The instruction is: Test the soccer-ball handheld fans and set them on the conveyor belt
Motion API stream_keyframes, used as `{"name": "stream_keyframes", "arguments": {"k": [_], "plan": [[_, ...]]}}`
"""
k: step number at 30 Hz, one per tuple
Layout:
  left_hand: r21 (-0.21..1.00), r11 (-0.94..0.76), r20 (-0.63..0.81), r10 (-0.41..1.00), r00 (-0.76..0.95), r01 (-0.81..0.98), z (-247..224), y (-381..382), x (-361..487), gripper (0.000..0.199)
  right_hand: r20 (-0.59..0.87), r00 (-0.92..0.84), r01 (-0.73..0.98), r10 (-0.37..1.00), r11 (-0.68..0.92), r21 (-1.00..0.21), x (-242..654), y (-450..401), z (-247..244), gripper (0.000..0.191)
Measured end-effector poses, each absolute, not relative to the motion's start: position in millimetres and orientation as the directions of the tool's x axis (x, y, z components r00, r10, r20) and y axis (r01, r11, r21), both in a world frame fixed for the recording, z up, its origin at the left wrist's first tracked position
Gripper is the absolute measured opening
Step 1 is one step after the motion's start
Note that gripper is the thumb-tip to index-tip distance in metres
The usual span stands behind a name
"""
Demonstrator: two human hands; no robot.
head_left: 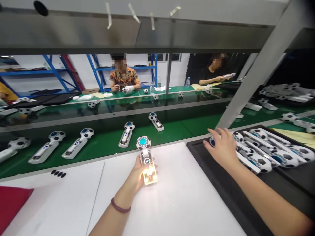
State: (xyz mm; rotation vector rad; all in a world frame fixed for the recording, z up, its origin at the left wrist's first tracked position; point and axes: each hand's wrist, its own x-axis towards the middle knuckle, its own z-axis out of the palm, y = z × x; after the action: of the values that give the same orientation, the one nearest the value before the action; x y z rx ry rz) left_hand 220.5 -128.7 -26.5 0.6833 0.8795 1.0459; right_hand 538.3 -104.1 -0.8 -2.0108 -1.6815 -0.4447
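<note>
My left hand is closed around a handheld device with a black-and-white football-patterned head and a blue round centre. Its handle casing is open, showing inner parts, and the lower end glows warm yellow. It is held above the white work surface. Over the near-left end of a black tray, my right hand has its fingers spread, with a football-patterned head partly visible between thumb and forefinger. Several similar devices lie packed in this tray beside the hand.
Several open-cased devices lie along the green conveyor belt beyond the work surface. A slanted grey post rises behind the tray. Black oval pads and a red sheet are at left. Two people sit across the belt.
</note>
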Motion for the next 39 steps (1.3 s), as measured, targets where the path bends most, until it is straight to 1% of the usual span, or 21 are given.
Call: {"name": "stream_keyframes", "arguments": {"k": [1,2,3,4,5,6,7,8,9,10,11,13,16,20,25,29,34,36,39], "plan": [[0.829,0.355,-0.270,0.931,0.247,-0.432,-27.8,-128.8,219.9,0.052,0.509,0.119,0.972,0.852,0.006,-0.237,519.8,-101.9,1.3,0.043],[0.835,0.351,-0.256,0.930,0.264,-0.425,-29.3,-128.9,219.5,0.052,0.460,0.042,0.927,0.887,0.137,-0.349,498.9,-99.8,2.7,0.044],[0.840,0.339,-0.234,0.931,0.280,-0.425,-31.0,-128.9,219.3,0.053,0.382,-0.025,0.841,0.924,0.226,-0.492,476.6,-97.7,3.1,0.045],[0.842,0.322,-0.206,0.933,0.294,-0.433,-32.8,-128.8,219.2,0.054,0.283,-0.070,0.714,0.957,0.246,-0.655,453.8,-95.4,2.3,0.049],[0.842,0.304,-0.179,0.936,0.302,-0.446,-34.6,-128.7,219.3,0.056,0.149,-0.126,0.552,0.981,0.195,-0.811,431.6,-92.9,0.3,0.055],[0.842,0.286,-0.152,0.940,0.306,-0.458,-36.4,-128.4,219.4,0.058,0.010,-0.185,0.362,0.983,0.077,-0.929,411.0,-90.2,-2.7,0.063],[0.842,0.272,-0.132,0.941,0.311,-0.465,-38.0,-128.1,219.6,0.060,-0.107,-0.259,0.167,0.960,-0.064,-0.984,392.4,-87.4,-6.4,0.068],[0.845,0.266,-0.117,0.939,0.324,-0.465,-39.5,-127.7,219.7,0.062,-0.174,-0.334,-0.010,0.926,-0.188,-0.982,376.5,-84.7,-10.5,0.070],[0.847,0.266,-0.108,0.934,0.341,-0.460,-40.7,-127.4,219.8,0.064,-0.202,-0.385,-0.149,0.900,-0.277,-0.949,363.6,-82.3,-14.7,0.066],[0.849,0.270,-0.105,0.928,0.357,-0.453,-41.9,-127.0,219.9,0.065,-0.207,-0.410,-0.248,0.888,-0.327,-0.912,353.7,-80.3,-18.7,0.060],[0.849,0.274,-0.102,0.924,0.369,-0.452,-42.9,-126.8,219.9,0.065,-0.200,-0.414,-0.311,0.888,-0.345,-0.885,346.8,-78.8,-22.3,0.053],[0.844,0.280,-0.103,0.921,0.375,-0.457,-44.2,-126.6,219.9,0.066,-0.194,-0.399,-0.359,0.896,-0.347,-0.866,341.1,-77.6,-27.3,0.042],[0.843,0.297,-0.110,0.911,0.396,-0.448,-44.5,-127.0,219.6,0.070,-0.182,-0.415,-0.367,0.892,-0.347,-0.863,345.0,-78.8,-29.3,0.039],[0.843,0.310,-0.093,0.889,0.449,-0.439,-44.0,-127.1,218.4,0.070,-0.190,-0.405,-0.326,0.894,-0.335,-0.884,351.8,-81.3,-26.8,0.040],[0.856,0.302,-0.065,0.869,0.491,-0.421,-48.6,-126.2,216.3,0.077,-0.166,-0.418,-0.303,0.893,-0.309,-0.901,353.1,-79.9,-28.0,0.039],[0.868,0.288,-0.055,0.865,0.499,-0.404,-51.1,-126.5,215.8,0.080,-0.154,-0.444,-0.341,0.883,-0.326,-0.882,354.0,-78.7,-28.1,0.041],[0.877,0.284,-0.057,0.863,0.502,-0.388,-50.2,-126.7,216.6,0.078,-0.187,-0.462,-0.371,0.867,-0.380,-0.847,355.0,-79.2,-28.1,0.043],[0.880,0.289,-0.064,0.858,0.509,-0.377,-49.5,-127.2,216.9,0.079,-0.200,-0.499,-0.337,0.843,-0.401,-0.852,356.3,-79.2,-30.5,0.043],[0.887,0.300,-0.081,0.849,0.521,-0.352,-47.3,-128.6,217.7,0.082,-0.220,-0.609,-0.243,0.762,-0.443,-0.863,359.6,-78.6,-35.0,0.044]]}}
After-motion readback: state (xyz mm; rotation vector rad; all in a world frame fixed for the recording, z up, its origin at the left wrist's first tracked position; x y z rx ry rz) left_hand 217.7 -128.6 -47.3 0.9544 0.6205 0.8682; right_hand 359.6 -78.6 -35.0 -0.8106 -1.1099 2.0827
